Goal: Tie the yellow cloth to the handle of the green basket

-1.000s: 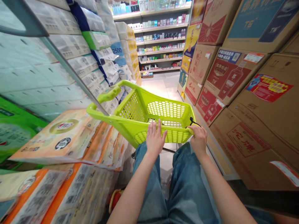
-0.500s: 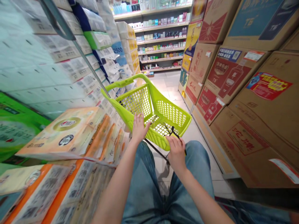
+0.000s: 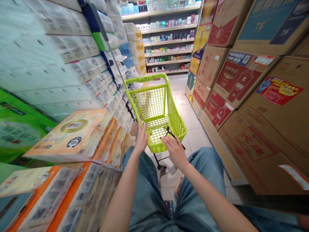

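Lime-green plastic shopping cart (image 3: 175, 117) stands just before blue-denim knees (image 3: 206, 158), apparently already aligned with the pale-tiled aisle (image 3: 193, 138); any turning remaining can't be judged. Left hand (image 3: 141, 139) rests, fingers loosely extended, against the cart's side; right hand (image 3: 174, 150) drapes over its near end, grip hidden. Beyond rise stocked, multi-tier shelves (image 3: 169, 42).

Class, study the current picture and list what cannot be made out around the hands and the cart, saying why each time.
All in the head view:
Left hand: its back hides the palm, so its hold on the cart is unclear.
Right hand: palm hidden likewise; grip uncertain.
Black cord: partly covered by the right hand.
Grey pole: upper end cut off by the top edge.
Shelf goods: labels too small to read.
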The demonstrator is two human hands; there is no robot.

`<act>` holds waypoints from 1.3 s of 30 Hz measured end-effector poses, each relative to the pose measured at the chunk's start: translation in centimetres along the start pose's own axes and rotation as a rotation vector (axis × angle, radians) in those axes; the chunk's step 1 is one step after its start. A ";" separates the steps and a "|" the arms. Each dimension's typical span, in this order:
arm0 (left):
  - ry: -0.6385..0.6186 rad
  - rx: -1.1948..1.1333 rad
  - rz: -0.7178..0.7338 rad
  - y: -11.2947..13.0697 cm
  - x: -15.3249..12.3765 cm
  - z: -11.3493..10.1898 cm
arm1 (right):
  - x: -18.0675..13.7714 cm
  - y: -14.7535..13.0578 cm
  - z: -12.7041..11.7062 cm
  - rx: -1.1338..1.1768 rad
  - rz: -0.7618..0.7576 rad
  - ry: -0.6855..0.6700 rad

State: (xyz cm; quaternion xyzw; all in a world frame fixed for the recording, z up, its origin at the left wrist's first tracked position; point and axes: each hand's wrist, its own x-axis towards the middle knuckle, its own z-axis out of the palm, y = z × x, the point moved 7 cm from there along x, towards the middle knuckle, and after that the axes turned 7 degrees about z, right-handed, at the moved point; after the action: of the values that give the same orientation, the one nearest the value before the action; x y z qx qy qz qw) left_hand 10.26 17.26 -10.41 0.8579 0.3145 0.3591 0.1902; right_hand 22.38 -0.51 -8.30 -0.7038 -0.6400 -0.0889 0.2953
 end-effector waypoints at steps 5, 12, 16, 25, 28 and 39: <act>-0.023 -0.022 0.024 -0.7 -0.2 -2.3 | -1.1 5.2 -1.9 -0.049 -0.003 -0.019; -0.012 0.097 0.092 3.6 -4.3 -3.7 | -2.0 4.0 -1.7 0.028 0.061 0.058; -0.112 0.331 0.206 7.7 -8.6 -3.2 | -2.1 3.8 -1.5 0.054 0.087 0.070; -0.076 0.437 0.100 10.0 -11.3 -3.4 | -2.9 2.7 -1.8 0.085 0.103 0.128; -0.050 0.435 0.080 10.3 -12.0 -3.5 | -3.6 2.2 -2.0 0.097 0.131 0.142; -0.073 0.416 0.056 12.0 -14.7 -3.1 | -6.4 2.2 -3.4 0.109 0.141 0.165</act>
State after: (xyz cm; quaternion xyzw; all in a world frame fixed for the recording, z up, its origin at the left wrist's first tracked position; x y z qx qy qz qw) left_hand 4.82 -1.08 -9.01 0.8995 0.3510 0.2602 0.0103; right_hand 24.25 -7.76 -9.38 -0.7204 -0.5660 -0.0908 0.3903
